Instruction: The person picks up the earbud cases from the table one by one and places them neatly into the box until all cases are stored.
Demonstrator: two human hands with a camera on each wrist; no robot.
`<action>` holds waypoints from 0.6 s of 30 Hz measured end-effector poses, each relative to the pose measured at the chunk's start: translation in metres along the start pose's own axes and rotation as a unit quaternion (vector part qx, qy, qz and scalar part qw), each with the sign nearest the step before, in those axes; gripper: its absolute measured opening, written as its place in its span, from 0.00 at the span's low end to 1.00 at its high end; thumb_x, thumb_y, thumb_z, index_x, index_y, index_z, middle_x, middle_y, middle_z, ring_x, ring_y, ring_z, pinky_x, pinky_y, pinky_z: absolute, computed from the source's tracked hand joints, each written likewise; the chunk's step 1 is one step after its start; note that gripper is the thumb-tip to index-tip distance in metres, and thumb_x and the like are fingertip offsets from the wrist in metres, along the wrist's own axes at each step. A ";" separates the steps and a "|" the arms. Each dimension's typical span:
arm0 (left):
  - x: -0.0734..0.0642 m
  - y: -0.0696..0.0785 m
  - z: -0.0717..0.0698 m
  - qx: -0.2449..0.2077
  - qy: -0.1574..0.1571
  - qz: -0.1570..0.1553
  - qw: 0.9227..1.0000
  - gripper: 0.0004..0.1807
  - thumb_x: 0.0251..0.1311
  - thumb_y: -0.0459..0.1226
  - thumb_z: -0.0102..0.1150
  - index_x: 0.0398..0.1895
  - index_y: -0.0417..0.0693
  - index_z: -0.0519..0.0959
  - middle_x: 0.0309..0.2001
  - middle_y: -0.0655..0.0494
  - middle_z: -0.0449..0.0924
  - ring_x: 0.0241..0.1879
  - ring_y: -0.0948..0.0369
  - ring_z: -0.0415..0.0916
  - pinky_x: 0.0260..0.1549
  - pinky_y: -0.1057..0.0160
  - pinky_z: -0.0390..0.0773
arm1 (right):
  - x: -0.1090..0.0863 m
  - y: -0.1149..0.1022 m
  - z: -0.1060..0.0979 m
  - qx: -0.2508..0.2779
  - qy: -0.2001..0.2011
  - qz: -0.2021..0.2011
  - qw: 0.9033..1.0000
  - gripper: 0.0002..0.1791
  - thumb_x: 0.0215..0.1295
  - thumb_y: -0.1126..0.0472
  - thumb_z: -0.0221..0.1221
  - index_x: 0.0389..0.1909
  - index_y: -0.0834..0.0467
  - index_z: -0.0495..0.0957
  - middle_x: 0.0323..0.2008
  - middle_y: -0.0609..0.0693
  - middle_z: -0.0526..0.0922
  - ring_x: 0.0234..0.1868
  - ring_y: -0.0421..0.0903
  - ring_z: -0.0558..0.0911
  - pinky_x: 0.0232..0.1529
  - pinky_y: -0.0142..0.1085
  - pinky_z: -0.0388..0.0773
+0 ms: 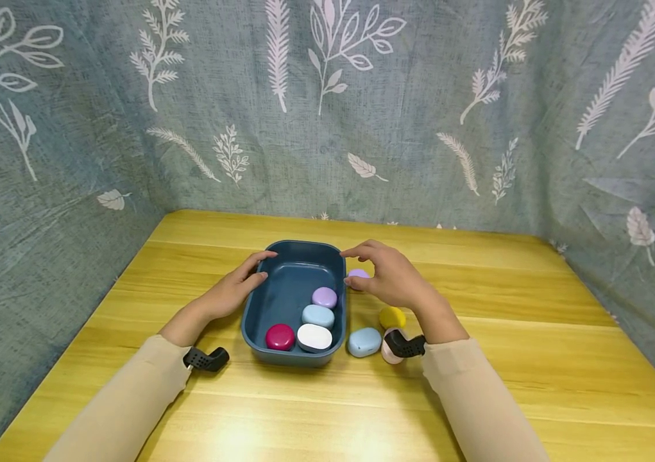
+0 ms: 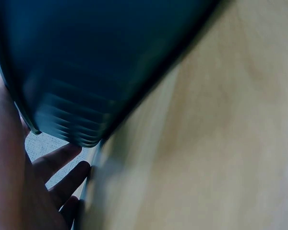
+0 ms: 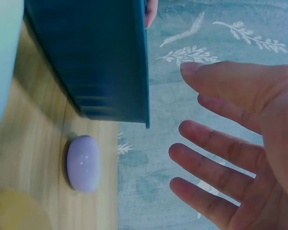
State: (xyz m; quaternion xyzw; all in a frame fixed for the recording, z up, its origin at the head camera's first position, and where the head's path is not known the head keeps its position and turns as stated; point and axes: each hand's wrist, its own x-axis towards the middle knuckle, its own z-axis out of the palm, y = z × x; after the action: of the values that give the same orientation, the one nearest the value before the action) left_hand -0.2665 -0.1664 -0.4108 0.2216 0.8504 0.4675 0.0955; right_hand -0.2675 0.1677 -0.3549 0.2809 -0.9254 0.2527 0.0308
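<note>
A dark blue rectangular tub [image 1: 294, 369] with rounded corners sits on the table between both hands. Inside lie glossy rounded oval pieces: crimson [image 1: 280, 337], white [image 1: 314, 337], light blue [image 1: 318, 316] and lilac [image 1: 324, 297]. My left hand [image 1: 228, 292] is at the tub's left side, thumb and forefinger tips right at the rim. In the left wrist view, its other fingers [image 2: 69, 182] extend past the tub's far corner. My right hand [image 1: 392, 273] hovers by the right rim; the right wrist view shows its fingers [image 3: 221, 146] spread, holding nothing.
Right of the tub are a second lilac oval [image 3: 84, 164], partly behind the right hand in the head view, a light blue oval [image 1: 364, 342], a yellow round piece [image 1: 392, 317] and a pale pink one [image 1: 392, 351] under the right wrist strap. A patterned curtain [image 1: 327, 160] hangs behind the wooden table [image 1: 269, 417].
</note>
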 end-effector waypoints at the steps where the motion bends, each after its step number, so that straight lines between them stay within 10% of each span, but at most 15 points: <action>1: 0.000 0.000 0.000 0.001 0.000 0.000 1.000 0.27 0.76 0.49 0.38 0.75 0.61 0.53 0.76 0.52 0.48 0.74 0.47 0.49 0.70 0.40 0.54 | 0.000 0.001 0.000 0.001 0.000 0.004 1.000 0.24 0.63 0.48 0.63 0.61 0.46 0.75 0.59 0.43 0.76 0.60 0.51 0.75 0.59 0.46 0.73; 18: 0.001 -0.002 0.000 -0.001 0.002 0.003 1.000 0.26 0.76 0.45 0.37 0.74 0.60 0.53 0.76 0.51 0.49 0.74 0.47 0.50 0.70 0.40 0.54 | 0.002 0.022 0.004 -0.005 -0.012 0.032 0.999 0.24 0.64 0.46 0.61 0.61 0.45 0.74 0.59 0.47 0.75 0.59 0.54 0.75 0.56 0.48 0.74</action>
State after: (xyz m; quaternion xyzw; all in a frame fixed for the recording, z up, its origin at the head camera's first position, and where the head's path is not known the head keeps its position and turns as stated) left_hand -0.2678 -0.1668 -0.4123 0.2230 0.8497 0.4687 0.0926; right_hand -0.2807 0.1800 -0.3675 0.2538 -0.9355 0.2456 0.0133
